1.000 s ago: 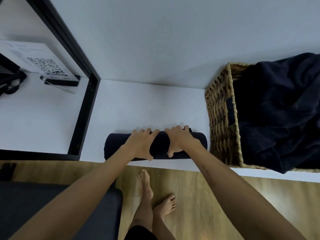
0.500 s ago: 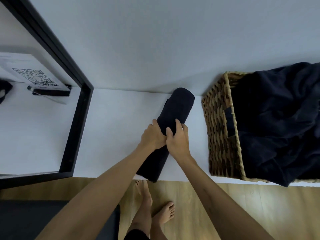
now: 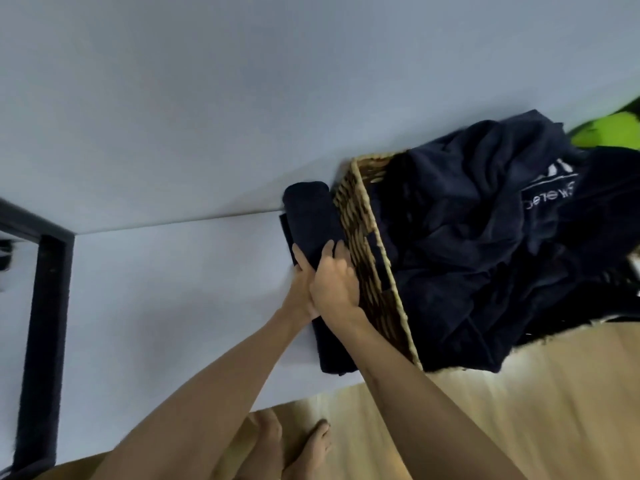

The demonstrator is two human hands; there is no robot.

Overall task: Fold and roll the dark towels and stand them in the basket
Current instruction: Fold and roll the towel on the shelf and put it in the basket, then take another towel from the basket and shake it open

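A rolled dark towel (image 3: 310, 216) lies lengthwise on the white shelf (image 3: 166, 289), right beside the left wall of the woven basket (image 3: 363, 237). Both hands grip its middle: my left hand (image 3: 300, 289) wraps it from the left, my right hand (image 3: 334, 282) sits over it from the right, next to the basket wall. The roll's near end (image 3: 334, 358) pokes out below my wrists. Loose dark towels (image 3: 485, 244), one with white lettering, are heaped in the basket and spill over its rim.
A black frame post (image 3: 45, 323) stands at the shelf's left end. A white wall (image 3: 277, 98) rises behind the shelf. Something bright green (image 3: 616, 129) shows at the far right. Wooden floor (image 3: 502, 410) and my bare feet (image 3: 287, 448) are below.
The roll, which lay crosswise at the shelf's front edge, was turned lengthwise and carried right until it lies against the basket's left wall. Both hands kept hold of it.
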